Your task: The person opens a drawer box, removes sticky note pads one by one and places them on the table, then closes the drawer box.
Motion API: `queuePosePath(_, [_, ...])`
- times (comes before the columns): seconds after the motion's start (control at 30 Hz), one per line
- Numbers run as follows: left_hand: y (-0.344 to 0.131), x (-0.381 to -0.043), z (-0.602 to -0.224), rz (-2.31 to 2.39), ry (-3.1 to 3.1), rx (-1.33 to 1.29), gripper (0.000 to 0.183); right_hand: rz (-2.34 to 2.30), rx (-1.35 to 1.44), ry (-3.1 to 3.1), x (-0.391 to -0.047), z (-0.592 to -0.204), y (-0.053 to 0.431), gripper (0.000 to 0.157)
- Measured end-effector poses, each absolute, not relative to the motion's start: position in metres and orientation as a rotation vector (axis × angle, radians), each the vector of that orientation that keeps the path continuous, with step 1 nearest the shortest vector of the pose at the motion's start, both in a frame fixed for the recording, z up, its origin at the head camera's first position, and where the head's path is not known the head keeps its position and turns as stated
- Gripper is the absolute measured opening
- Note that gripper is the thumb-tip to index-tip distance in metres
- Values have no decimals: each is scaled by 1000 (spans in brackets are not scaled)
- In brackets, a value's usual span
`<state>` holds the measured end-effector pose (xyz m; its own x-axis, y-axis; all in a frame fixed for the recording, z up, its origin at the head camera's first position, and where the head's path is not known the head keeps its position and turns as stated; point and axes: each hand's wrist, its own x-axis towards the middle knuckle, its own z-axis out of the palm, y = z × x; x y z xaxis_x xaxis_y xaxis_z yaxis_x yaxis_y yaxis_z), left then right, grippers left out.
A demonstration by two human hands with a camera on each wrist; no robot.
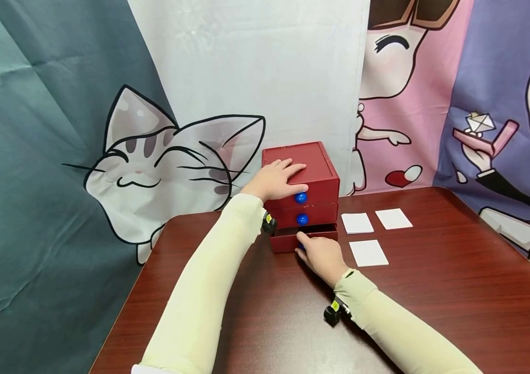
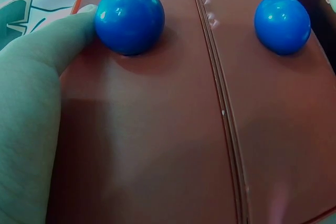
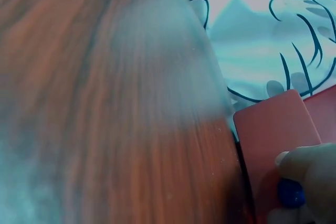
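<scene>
A small red chest of three drawers (image 1: 317, 158) stands toward the back of the table. My left hand (image 1: 275, 181) rests flat on its top with the fingers spread, its thumb reaching down beside the top drawer's blue knob (image 2: 129, 20). The middle drawer, with its own blue knob (image 2: 282, 24), is closed. Partly pulled out below is the bottom drawer (image 1: 284, 244), dark inside. My right hand (image 1: 324, 258) pinches that drawer's blue knob (image 3: 291, 193), which the fingers largely cover.
Three white square cards lie right of the chest: one nearer card (image 1: 368, 253) and two behind it, a left card (image 1: 357, 223) and a right card (image 1: 393, 218). A cartoon-printed curtain (image 1: 246, 62) hangs behind the brown table (image 1: 451, 270).
</scene>
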<state>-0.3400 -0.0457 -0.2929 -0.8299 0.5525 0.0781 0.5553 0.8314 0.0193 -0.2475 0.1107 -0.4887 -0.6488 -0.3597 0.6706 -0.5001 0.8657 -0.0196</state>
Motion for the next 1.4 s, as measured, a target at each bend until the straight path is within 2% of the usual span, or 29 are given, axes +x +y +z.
queuePosePath(1.4, [-45,-340,-291,-85,-2955,-895,74,158,734,-2342,-221,-474,113,32])
